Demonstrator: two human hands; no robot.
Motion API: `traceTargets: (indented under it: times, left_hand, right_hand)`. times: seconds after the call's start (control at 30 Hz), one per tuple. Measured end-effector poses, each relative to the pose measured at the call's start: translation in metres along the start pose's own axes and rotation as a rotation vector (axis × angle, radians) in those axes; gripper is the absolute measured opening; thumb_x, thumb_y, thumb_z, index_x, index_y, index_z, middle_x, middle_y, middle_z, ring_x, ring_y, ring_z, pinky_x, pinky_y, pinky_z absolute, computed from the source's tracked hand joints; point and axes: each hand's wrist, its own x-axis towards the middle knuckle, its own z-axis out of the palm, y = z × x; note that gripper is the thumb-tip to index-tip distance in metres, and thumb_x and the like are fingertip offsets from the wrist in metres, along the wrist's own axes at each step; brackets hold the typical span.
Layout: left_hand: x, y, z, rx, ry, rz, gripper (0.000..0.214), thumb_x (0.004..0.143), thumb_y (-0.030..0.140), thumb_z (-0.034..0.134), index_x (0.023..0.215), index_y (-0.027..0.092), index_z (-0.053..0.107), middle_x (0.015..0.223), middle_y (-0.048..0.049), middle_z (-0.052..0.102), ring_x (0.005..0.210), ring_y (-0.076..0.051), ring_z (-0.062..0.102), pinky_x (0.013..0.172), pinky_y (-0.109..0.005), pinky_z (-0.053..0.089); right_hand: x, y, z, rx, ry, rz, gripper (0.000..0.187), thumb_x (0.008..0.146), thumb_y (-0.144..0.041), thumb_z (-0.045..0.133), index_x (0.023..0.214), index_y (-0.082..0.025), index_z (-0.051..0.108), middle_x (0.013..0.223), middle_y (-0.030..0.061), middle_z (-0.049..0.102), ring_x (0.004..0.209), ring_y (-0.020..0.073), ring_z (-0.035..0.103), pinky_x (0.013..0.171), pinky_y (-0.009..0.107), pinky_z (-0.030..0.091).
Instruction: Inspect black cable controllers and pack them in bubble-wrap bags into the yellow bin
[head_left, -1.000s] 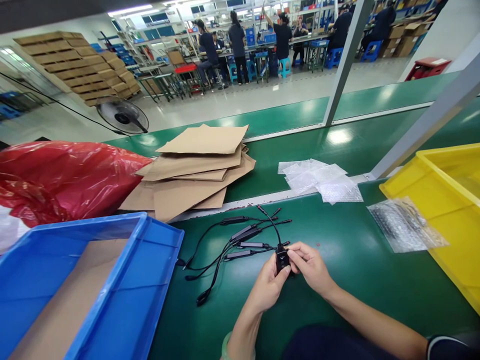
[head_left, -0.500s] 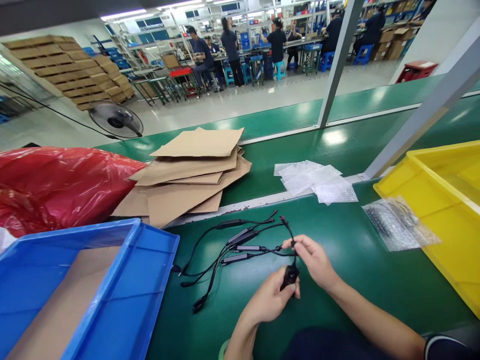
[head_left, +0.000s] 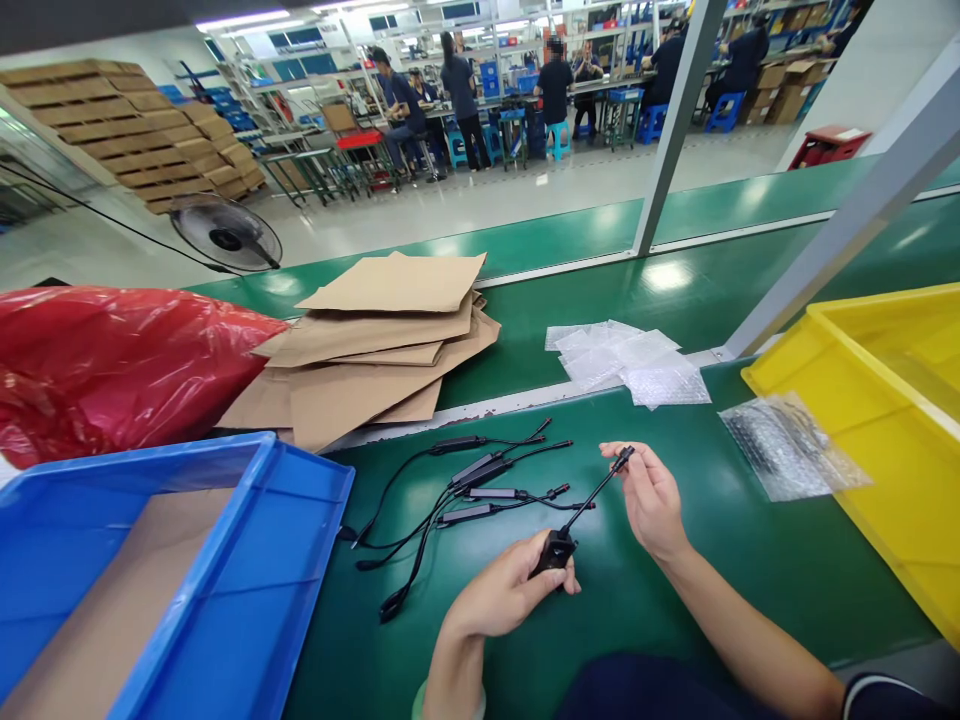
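My left hand is closed around a small black box-shaped device. A short black cable runs from it up and to the right. My right hand pinches the cable's connector end between the fingertips. Left of my hands, several black cables lie side by side on the green table, each with a slim dark inline module and small reddish-tipped plugs. The underside of the device is hidden in my left palm.
A blue bin lined with cardboard stands left, beside a red plastic bag. Stacked cardboard sheets lie behind. Bubble-wrap pouches sit at the back; another filled-looking pouch touches the yellow bin. A metal post rises at right.
My right hand has slid up and right along the short cable to its end, pulling it out straight. My left hand has moved slightly left with the black device.
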Motion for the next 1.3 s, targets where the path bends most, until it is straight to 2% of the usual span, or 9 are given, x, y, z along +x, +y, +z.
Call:
traceTargets:
  times: [0.33,0.5,0.6,0.67,0.77,0.93,1.03,1.17,1.3]
  left_hand:
    - [-0.003,-0.014,-0.004,0.267,-0.162,-0.059,0.012,0.091,0.023,0.044,0.089,0.019,0.055,0.090,-0.0031,0.068,0.081,-0.017,0.062,0.073,-0.026,0.046]
    - [-0.001,-0.009,-0.002,0.203,-0.110,-0.020,0.011,0.092,0.023,0.043,0.091,0.019,0.054,0.090,-0.0038,0.068,0.086,-0.017,0.063,0.077,-0.026,0.046]
    - [-0.001,-0.006,-0.002,0.172,-0.078,0.009,0.014,0.092,0.025,0.044,0.091,0.018,0.057,0.090,-0.0048,0.068,0.086,-0.018,0.063,0.078,-0.028,0.046]
    - [-0.002,-0.007,-0.003,0.099,-0.013,0.043,0.018,0.092,0.027,0.045,0.095,0.018,0.060,0.096,-0.0068,0.068,0.092,-0.019,0.062,0.083,-0.030,0.045]
    - [-0.001,-0.013,-0.004,-0.130,0.232,0.072,0.024,0.092,0.031,0.048,0.107,0.017,0.060,0.111,-0.0108,0.065,0.101,-0.022,0.059,0.090,-0.033,0.044]
    - [0.009,-0.022,0.002,-0.634,0.639,0.174,0.030,0.083,0.033,0.063,0.108,0.017,0.059,0.125,-0.0133,0.060,0.117,-0.026,0.052,0.101,-0.040,0.038]
    - [0.015,-0.019,0.008,-0.806,0.712,0.179,0.031,0.079,0.033,0.068,0.103,0.015,0.060,0.120,-0.0143,0.063,0.116,-0.028,0.054,0.094,-0.038,0.043]
    - [0.018,-0.015,0.012,-0.885,0.694,0.140,0.026,0.078,0.033,0.069,0.094,0.016,0.059,0.102,-0.0120,0.068,0.099,-0.027,0.061,0.063,-0.028,0.047]
    - [0.018,-0.016,0.013,-0.860,0.696,0.168,0.021,0.079,0.031,0.069,0.090,0.016,0.058,0.089,-0.0053,0.064,0.095,-0.022,0.060,0.070,-0.028,0.048]
  right_hand:
    - [-0.004,-0.001,0.000,0.098,-0.239,0.014,0.018,0.093,-0.036,0.055,0.089,-0.021,0.065,0.089,0.0053,0.064,0.097,0.0220,0.057,0.088,0.035,0.045]
    - [-0.002,-0.004,0.009,0.265,0.017,0.216,0.024,0.087,-0.043,0.062,0.087,-0.020,0.065,0.090,0.0072,0.062,0.090,0.0207,0.057,0.058,0.024,0.045]
    - [0.001,-0.004,0.010,0.326,0.075,0.268,0.025,0.084,-0.044,0.065,0.088,-0.019,0.064,0.089,0.0063,0.060,0.088,0.0199,0.057,0.057,0.023,0.043]
    - [0.001,-0.003,0.009,0.307,0.062,0.237,0.025,0.085,-0.044,0.063,0.089,-0.019,0.063,0.089,0.0056,0.060,0.084,0.0183,0.056,0.057,0.023,0.042]
    - [-0.005,-0.001,0.010,0.182,0.012,0.188,0.026,0.087,-0.045,0.061,0.092,-0.020,0.061,0.092,0.0050,0.060,0.069,0.0138,0.052,0.060,0.024,0.042]
    - [-0.032,0.003,0.030,-0.059,-0.236,0.277,0.034,0.087,-0.052,0.056,0.095,-0.019,0.058,0.086,0.0044,0.061,0.062,0.0140,0.049,0.062,0.027,0.044]
    - [-0.046,0.006,0.044,-0.055,-0.379,0.326,0.037,0.089,-0.055,0.052,0.096,-0.018,0.056,0.087,0.0045,0.059,0.065,0.0145,0.050,0.062,0.027,0.045]
    - [-0.052,0.011,0.048,-0.005,-0.524,0.402,0.039,0.089,-0.057,0.050,0.092,-0.018,0.053,0.082,0.0035,0.057,0.069,0.0156,0.053,0.063,0.028,0.046]
    - [-0.050,0.013,0.044,0.070,-0.592,0.440,0.041,0.088,-0.059,0.052,0.099,-0.019,0.050,0.085,0.0041,0.057,0.075,0.0176,0.058,0.061,0.028,0.048]
